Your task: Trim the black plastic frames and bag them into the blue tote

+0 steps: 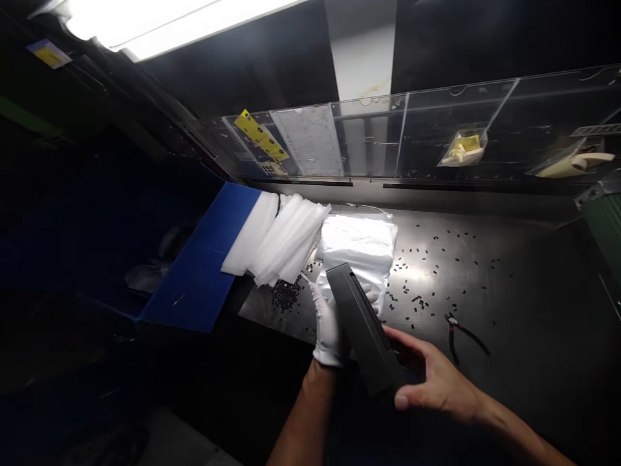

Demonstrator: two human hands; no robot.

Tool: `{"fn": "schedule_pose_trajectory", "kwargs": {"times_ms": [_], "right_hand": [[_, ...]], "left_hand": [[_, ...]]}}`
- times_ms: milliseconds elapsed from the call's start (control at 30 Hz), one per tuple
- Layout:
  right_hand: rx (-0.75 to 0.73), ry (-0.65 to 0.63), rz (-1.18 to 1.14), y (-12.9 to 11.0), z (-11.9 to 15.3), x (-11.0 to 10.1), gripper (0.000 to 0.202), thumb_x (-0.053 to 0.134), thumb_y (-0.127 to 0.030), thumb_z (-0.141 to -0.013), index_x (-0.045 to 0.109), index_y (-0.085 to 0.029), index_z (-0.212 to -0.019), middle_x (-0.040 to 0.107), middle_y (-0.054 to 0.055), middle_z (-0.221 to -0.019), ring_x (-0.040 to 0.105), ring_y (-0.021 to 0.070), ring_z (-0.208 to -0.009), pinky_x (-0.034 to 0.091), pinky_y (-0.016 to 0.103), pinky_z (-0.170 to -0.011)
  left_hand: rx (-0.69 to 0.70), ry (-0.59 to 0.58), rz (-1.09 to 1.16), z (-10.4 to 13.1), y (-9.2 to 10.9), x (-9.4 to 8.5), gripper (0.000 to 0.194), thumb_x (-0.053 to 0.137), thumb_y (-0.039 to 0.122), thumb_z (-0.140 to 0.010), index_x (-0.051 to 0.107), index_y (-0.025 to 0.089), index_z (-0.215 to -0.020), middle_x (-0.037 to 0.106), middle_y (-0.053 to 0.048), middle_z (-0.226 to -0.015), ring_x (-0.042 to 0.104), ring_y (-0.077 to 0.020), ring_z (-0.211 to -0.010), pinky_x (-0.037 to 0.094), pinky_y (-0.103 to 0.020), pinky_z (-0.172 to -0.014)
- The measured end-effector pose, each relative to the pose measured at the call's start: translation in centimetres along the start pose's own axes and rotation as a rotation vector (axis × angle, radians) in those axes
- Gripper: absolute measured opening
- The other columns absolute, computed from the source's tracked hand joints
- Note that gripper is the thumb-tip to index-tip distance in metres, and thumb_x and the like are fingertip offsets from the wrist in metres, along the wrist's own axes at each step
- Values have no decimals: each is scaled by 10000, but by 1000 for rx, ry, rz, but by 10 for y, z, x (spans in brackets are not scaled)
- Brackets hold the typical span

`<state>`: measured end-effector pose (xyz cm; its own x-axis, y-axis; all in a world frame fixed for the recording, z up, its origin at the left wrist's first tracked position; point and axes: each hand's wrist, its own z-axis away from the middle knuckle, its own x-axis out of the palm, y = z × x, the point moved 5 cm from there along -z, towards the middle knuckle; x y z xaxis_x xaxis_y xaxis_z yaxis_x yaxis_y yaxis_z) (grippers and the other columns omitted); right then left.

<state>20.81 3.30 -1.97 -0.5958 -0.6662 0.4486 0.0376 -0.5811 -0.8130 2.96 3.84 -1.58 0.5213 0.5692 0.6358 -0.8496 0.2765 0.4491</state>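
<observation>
A long dark grey box-shaped part (361,323), with a slot along one edge, is held tilted above the near side of the metal bench. My left hand (330,330), in a white glove, grips it from the left; the thumb points up beside it and fingertips show behind its far side. My right hand (431,382) is bare and curls around the lower right end, thumb in front. Part of its fingers is hidden behind the part. Just beyond the hands lies a stack of shiny plastic bags (359,239).
White foam sleeves (291,239) lie left of the bags, against a blue panel (198,272). Small black chips (286,294) are piled below them, with more scattered rightward. Black-handled cutting pliers (453,330) rest on the metal bench (524,285). Transparent pockets (369,142) line the back.
</observation>
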Motion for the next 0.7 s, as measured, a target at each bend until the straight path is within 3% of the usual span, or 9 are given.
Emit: {"fn": "schedule_pose_trajectory", "kwargs": {"times_ms": [67, 200, 333, 433, 600, 700], "right_hand": [[-1, -5, 12, 6, 1, -1, 1071, 978, -362, -655, 445, -263, -1578, 499, 125, -1596, 464, 349, -1474, 307, 527, -1270], [-9, 14, 27, 4, 0, -3, 1036, 965, -376, -676, 454, -263, -1570, 491, 135, -1601, 474, 357, -1466, 333, 535, -1254], [16, 15, -22, -2, -2, -3, 996, 959, -376, -688, 480, -266, -1554, 534, 133, -1566, 543, 356, -1408, 403, 529, -1209], [32, 13, -51, -5, -4, -3, 950, 956, -328, -698, 505, -289, -1533, 562, 106, -1545, 565, 333, -1390, 417, 501, -1202], [35, 1, -68, -9, -3, -4, 913, 948, -281, -714, 517, -316, -1518, 550, 75, -1559, 575, 310, -1381, 441, 472, -1187], [49, 13, -41, -12, -2, -4, 912, 940, -280, -725, 507, -319, -1526, 538, 72, -1570, 575, 306, -1381, 450, 471, -1182]], "left_hand": [[-46, -16, 70, -5, 7, 12, 1128, 205, 969, -812, 732, 16, -1102, 769, -244, -999, 747, -325, -903, 603, -437, -855], [-65, 53, 83, -5, 5, 23, 948, 360, 928, -832, 731, 82, -1044, 771, -223, -1010, 748, -331, -902, 619, -460, -819], [-111, 116, 79, -8, -3, 29, 798, 493, 881, -816, 702, 117, -913, 747, -170, -844, 722, -281, -758, 618, -404, -700], [-117, 132, 77, -12, -3, 33, 766, 453, 861, -854, 673, 128, -844, 702, -129, -741, 677, -240, -665, 593, -360, -620], [-113, 46, 108, -13, 1, 44, 876, 296, 917, -856, 642, 117, -769, 643, -108, -691, 626, -212, -607, 562, -339, -570], [-97, 83, 92, -11, 3, 44, 883, 312, 920, -850, 650, 107, -780, 649, -117, -705, 627, -216, -616, 566, -345, -575]]}}
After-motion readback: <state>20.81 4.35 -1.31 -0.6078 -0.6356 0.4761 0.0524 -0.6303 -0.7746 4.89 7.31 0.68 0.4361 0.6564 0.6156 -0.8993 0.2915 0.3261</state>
